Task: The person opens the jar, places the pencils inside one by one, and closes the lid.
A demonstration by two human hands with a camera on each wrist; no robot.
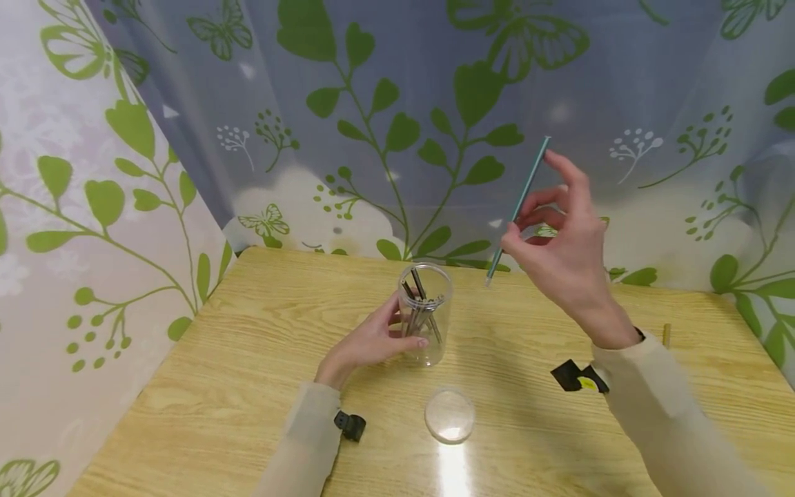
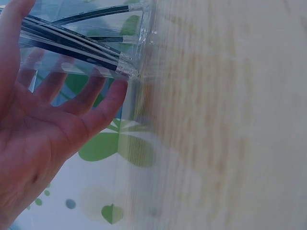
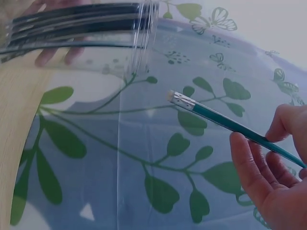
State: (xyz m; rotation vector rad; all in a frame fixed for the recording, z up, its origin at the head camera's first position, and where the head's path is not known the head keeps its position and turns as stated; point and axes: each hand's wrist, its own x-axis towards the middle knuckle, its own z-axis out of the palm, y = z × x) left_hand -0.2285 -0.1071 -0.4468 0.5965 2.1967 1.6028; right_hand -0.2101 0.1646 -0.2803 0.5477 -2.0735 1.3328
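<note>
A clear jar point(image 1: 433, 345) stands on the wooden table with several dark pencils point(image 1: 417, 284) leaning inside it. My left hand point(image 1: 379, 335) grips the jar low on its left side, thumb in front and fingers behind. In the left wrist view, the pencils point(image 2: 91, 48) show through the clear wall beside my fingers. Up and right of the jar, my right hand point(image 1: 568, 241) pinches a teal pencil point(image 1: 528, 186) between thumb and fingers. The pencil is tilted in the air, its white eraser point(image 3: 171, 96) at the lower end. It is apart from the jar.
A round clear lid point(image 1: 450, 416) lies on the table point(image 1: 248, 386) in front of the jar. Near the right forearm is a thin yellowish stick point(image 1: 667, 335). A patterned curtain point(image 1: 373, 138) hangs behind the table's back edge.
</note>
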